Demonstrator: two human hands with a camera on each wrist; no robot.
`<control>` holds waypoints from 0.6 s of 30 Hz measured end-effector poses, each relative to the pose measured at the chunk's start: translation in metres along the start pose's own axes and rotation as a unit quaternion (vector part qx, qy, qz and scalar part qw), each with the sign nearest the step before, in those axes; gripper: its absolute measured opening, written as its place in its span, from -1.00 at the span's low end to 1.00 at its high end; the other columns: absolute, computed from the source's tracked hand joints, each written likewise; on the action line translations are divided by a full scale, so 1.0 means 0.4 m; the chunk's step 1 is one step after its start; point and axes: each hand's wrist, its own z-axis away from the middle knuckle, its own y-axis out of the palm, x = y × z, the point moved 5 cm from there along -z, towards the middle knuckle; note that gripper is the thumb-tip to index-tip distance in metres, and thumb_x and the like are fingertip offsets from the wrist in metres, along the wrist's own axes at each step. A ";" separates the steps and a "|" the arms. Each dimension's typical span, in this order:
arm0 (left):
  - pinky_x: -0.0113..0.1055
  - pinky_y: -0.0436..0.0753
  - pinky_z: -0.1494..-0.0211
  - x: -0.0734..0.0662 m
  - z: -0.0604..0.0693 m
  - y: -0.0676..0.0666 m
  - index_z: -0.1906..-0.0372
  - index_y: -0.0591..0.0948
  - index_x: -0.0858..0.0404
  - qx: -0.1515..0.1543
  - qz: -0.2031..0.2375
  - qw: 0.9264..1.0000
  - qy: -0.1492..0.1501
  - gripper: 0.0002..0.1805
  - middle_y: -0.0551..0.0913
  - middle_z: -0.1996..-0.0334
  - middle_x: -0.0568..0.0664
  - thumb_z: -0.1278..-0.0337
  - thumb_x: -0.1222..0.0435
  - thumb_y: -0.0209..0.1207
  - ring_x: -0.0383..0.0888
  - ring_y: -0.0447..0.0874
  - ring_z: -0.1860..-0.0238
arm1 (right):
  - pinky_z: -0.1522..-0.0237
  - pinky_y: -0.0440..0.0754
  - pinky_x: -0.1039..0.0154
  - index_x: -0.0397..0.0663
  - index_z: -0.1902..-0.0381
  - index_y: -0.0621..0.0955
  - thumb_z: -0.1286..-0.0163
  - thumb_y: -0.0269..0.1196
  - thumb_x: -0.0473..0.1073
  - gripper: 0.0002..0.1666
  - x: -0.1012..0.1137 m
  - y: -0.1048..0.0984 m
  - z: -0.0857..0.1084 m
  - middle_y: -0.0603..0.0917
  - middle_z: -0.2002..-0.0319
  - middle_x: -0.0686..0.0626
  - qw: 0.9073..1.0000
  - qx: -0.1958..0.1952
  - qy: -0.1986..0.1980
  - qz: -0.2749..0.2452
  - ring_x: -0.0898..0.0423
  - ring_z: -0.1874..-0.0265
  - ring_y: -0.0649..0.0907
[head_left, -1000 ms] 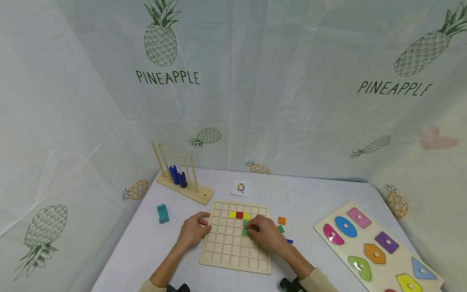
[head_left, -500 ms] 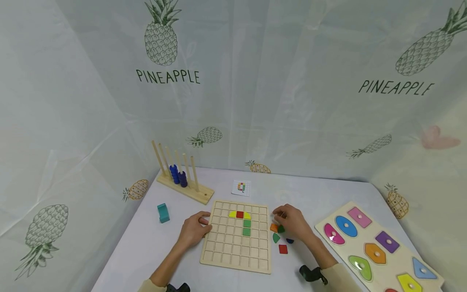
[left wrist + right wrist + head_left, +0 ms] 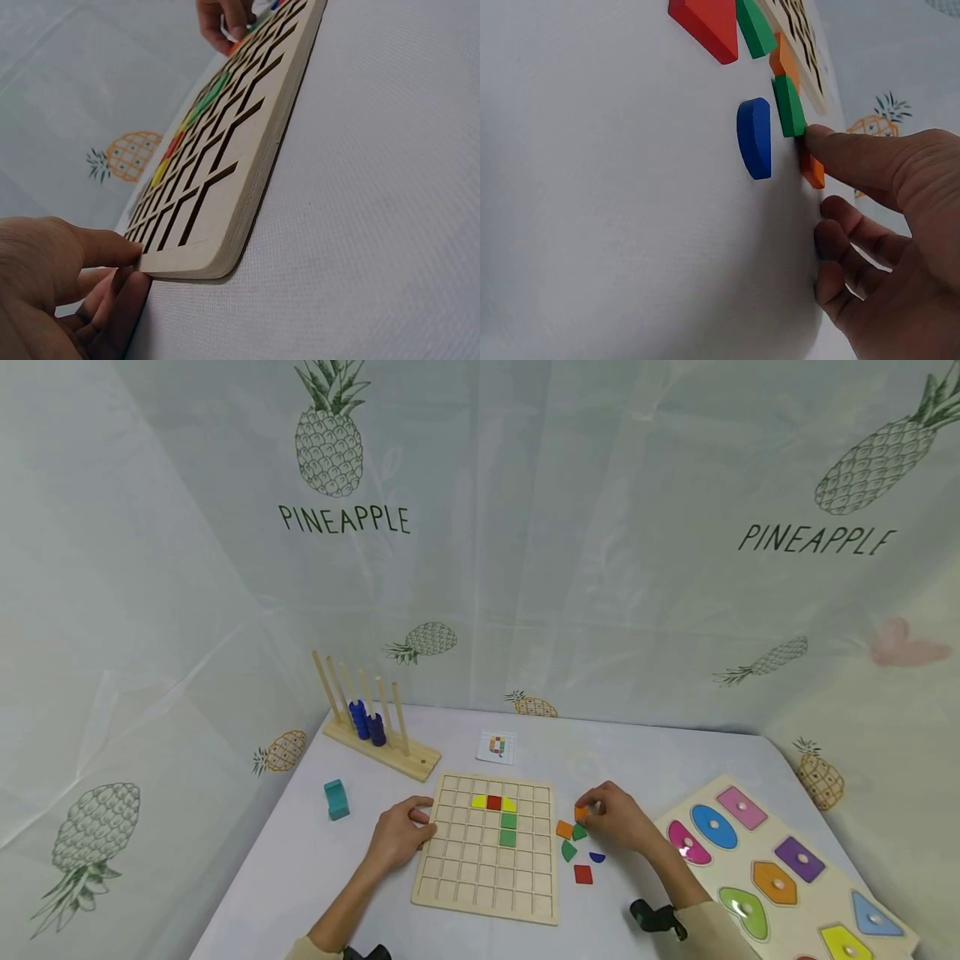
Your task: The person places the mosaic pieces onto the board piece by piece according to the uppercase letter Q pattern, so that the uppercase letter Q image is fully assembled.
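Note:
The wooden grid board [image 3: 483, 893] lies flat, with a red square [image 3: 493, 802] between two yellow pieces and two green squares [image 3: 507, 838] set in its cells. My left hand [image 3: 397, 833] holds the board's left edge, its thumb and fingers at the corner in the left wrist view. Right of the board, my right hand [image 3: 618, 817] pinches an orange square [image 3: 581, 813] at the table; the right wrist view has the thumb against this orange piece [image 3: 811, 169]. Beside it lie another orange square [image 3: 564, 830], green pieces [image 3: 568, 851], a blue piece [image 3: 597, 857] and a red square [image 3: 582, 874].
Behind the board lies a small pattern card [image 3: 497, 747]. A peg stand [image 3: 390, 753] with blue rings is at the back left, near a teal block [image 3: 337, 799]. A shape puzzle board [image 3: 810, 893] lies at the right, close to my right forearm.
My right hand has left the green squares on the board and moved right, past the loose pieces, to the orange square. My left hand has stayed on the board's edge.

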 end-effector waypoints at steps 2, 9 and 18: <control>-0.32 0.52 0.37 0.001 -0.001 0.000 -0.13 0.66 0.22 0.001 0.000 1.000 0.000 -0.52 0.69 0.37 -0.11 -0.02 0.30 0.41 -0.27 0.57 0.49 | 0.33 0.48 0.30 0.06 0.18 0.75 -0.22 0.47 -0.19 -0.80 0.003 -0.001 0.002 0.54 0.20 0.00 1.000 -0.004 0.001 0.000 0.08 0.27 0.46; -0.33 0.52 0.38 -0.003 0.000 0.000 -0.13 0.66 0.23 0.001 0.000 1.000 0.004 -0.52 0.69 0.37 -0.11 -0.03 0.30 0.42 -0.27 0.56 0.49 | 0.31 0.52 0.34 0.04 0.16 0.69 -0.23 0.44 -0.26 -0.77 0.007 0.000 0.009 0.56 0.27 0.06 1.000 -0.012 -0.014 -0.012 0.11 0.29 0.48; -0.34 0.51 0.36 0.003 -0.004 0.000 -0.12 0.67 0.21 -0.007 -0.004 1.000 0.003 -0.53 0.69 0.39 -0.15 -0.02 0.29 0.41 -0.28 0.56 0.50 | 0.19 0.60 0.31 0.07 0.17 0.65 -0.28 0.39 -0.31 -0.78 0.006 0.000 0.008 0.63 0.28 0.13 1.000 -0.012 -0.010 -0.024 0.13 0.28 0.54</control>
